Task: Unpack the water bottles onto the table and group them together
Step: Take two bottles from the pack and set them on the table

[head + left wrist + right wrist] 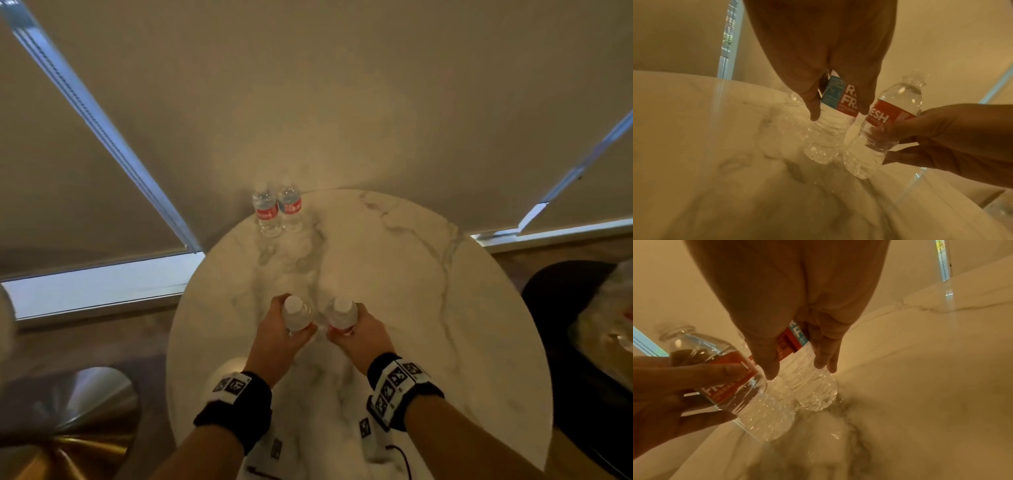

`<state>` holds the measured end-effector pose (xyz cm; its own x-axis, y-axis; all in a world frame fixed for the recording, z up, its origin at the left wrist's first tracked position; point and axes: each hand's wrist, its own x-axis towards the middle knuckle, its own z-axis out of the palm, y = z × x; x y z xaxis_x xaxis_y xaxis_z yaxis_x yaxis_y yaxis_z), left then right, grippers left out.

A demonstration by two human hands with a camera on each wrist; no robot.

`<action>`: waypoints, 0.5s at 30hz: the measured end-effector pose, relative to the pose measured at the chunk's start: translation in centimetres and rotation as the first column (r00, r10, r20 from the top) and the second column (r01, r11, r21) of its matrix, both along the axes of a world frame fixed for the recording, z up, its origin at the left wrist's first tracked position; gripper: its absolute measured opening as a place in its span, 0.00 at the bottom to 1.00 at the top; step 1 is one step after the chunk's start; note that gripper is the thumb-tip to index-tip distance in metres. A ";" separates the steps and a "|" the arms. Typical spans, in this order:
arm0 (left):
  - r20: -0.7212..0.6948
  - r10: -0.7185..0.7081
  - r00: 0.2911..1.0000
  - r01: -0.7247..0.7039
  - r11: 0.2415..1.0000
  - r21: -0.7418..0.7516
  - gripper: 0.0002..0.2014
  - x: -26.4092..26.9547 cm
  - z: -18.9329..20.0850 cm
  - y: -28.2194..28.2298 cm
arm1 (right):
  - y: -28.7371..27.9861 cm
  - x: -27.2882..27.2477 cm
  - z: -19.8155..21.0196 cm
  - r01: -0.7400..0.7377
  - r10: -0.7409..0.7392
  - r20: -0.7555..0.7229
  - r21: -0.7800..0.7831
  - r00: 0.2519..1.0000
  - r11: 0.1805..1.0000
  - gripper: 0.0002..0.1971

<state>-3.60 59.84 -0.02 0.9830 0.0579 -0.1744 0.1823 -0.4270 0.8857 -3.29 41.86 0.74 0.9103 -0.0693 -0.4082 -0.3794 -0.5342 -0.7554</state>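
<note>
Over the middle of the round marble table [428, 274] each hand holds a clear water bottle with a white cap and a red label. My left hand [281, 330] grips the left bottle [296, 313] around its body; my right hand [363, 332] grips the right bottle [340, 315]. In the left wrist view the left hand [838, 113] wraps its bottle [828, 134], with the right bottle [890, 105] tilted beside it. The right wrist view shows the right hand [797, 371] around its bottle [813, 391]. Both bases sit close together near the tabletop; contact is unclear. Two more bottles [265, 212] [290, 207] stand side by side at the table's far left edge.
A dark chair [565, 342] at the right carries crumpled clear plastic wrap [613, 308]. A shiny round metal piece [68, 411] lies low at the left. Window blinds close off the back. A thin black cable [402, 457] lies at the table's near edge.
</note>
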 end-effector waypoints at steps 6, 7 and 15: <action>-0.042 -0.025 0.999 0.023 0.999 -0.040 0.37 -0.6 -0.8 0.4 | -0.6 0.1 -0.4 -0.063 0.067 -0.074 0.059 0.995 0.996 0.44; -0.074 -0.015 0.997 0.013 0.999 -0.030 0.37 -0.9 -0.7 0.4 | -1.2 -0.2 -0.3 -0.073 0.078 -0.101 0.052 0.992 0.996 0.47; -0.361 -0.096 0.927 0.242 0.891 0.384 0.08 -7.4 -2.8 -1.4 | -11.9 -6.2 1.6 0.037 -0.040 -0.092 -0.032 0.995 0.999 0.20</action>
